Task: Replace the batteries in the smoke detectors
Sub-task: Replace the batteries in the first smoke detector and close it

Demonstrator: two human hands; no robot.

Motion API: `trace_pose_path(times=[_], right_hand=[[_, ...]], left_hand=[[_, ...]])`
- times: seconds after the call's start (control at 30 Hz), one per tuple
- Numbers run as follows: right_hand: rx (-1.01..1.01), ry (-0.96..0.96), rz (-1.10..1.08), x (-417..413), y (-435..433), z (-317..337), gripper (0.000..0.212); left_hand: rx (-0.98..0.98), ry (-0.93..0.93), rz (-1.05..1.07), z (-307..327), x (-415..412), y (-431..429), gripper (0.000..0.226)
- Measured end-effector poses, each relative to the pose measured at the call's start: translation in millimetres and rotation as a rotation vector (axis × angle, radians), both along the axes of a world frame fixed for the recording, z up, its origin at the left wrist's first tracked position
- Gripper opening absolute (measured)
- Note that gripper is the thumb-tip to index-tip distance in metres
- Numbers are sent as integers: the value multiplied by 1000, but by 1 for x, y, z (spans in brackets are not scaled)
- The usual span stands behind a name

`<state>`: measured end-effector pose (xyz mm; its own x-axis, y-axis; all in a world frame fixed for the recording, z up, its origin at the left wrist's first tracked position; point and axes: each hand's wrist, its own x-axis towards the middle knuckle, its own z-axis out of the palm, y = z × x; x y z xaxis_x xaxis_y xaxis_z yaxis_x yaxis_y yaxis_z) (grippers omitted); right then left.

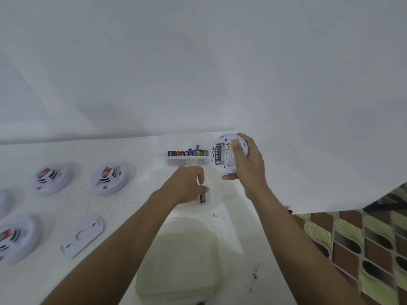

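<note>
Several detectors (pixel 51 178) left, backplate (pixel 82 236) beside; battery tray (pixel 187 160) far, lidded container (pixel 179 264) near.

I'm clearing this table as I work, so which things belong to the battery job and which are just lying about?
Job: open detector in right hand; battery in left hand; battery box; other detectors; backplate.
Lying about: green lid, though it may be the box's.

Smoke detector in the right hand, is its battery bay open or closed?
Open: the smoke detector shows one battery sitting in an uncovered bay.
</note>
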<state>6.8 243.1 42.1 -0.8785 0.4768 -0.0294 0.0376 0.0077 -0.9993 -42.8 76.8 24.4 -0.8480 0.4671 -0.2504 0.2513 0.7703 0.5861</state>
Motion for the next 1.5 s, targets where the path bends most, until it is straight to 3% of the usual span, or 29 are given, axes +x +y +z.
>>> trace_pose_path(times=[0.3,0.47,0.57,0.73,1.07,1.2,1.27,1.37,1.5], right_hand=[[-23,-14,79,-1,7,-9,29],[-62,-5,151,-2,5,-9,30],[-63,2,186,-3,4,-8,29],[-51,-5,215,-5,6,-6,27],[-30,-21,259,-9,17,-1,22],[1,-39,312,-10,22,0,18],[17,-47,346,-11,25,1,17],[40,-59,399,-14,29,3,20],[46,-57,425,-15,29,3,17]], left_hand=[[51,-3,79,9,6,3,18],[256,413,181,26,9,5,4],[326,544,101,28,6,7,23],[240,596,-5,24,9,11,38],[135,727,-113,30,16,24,20],[47,717,-177,34,14,24,33],[22,737,-200,37,16,25,24],[15,756,-220,36,15,26,14],[58,753,-251,35,14,25,19]])
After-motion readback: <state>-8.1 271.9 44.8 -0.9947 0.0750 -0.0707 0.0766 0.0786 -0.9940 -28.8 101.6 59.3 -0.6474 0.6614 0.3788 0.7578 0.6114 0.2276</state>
